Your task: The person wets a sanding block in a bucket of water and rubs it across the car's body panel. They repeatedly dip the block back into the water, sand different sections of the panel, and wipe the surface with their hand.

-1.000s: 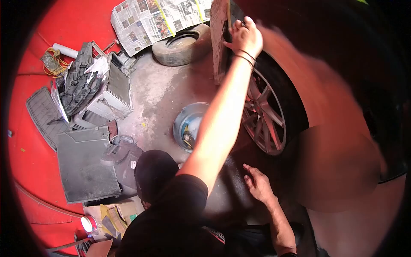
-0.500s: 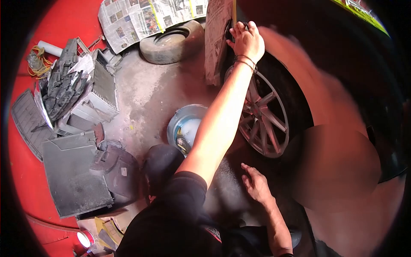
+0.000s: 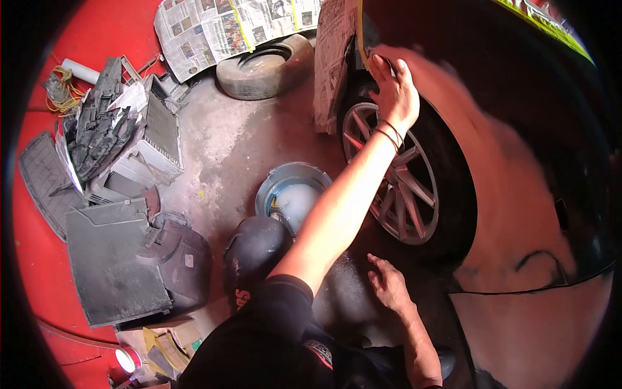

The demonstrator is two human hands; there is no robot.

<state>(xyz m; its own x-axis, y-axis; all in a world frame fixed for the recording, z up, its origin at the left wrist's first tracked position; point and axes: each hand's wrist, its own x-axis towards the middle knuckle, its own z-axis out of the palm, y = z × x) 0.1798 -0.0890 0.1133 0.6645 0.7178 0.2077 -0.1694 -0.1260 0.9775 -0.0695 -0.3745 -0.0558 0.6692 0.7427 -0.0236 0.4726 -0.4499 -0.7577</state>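
My left hand [image 3: 396, 96] reaches out to the car fender [image 3: 512, 175], at the front part of the wheel arch above the wheel [image 3: 405, 178]. Its fingers are spread, and dark bands circle the wrist. Whether the fingertips touch the panel is hard to tell. My right hand [image 3: 390, 285] hangs low beside the tire, fingers apart and holding nothing. The fender is dark with a broad pinkish-tan patch around the arch. Below my left forearm stands a round bucket [image 3: 264, 193] with pale liquid inside.
A loose tire [image 3: 265, 84] lies under newspaper-covered parts [image 3: 214, 35] at the top. Dark and grey car parts [image 3: 116, 259] are piled on the left. A lit lamp [image 3: 127, 359] is at the lower left. My knee [image 3: 259, 249] is beside the bucket.
My left hand has moved right and down, from the edge of the newspaper-masked part to the wheel arch. My right hand is almost unchanged. More of the lower fender now shows clearly.
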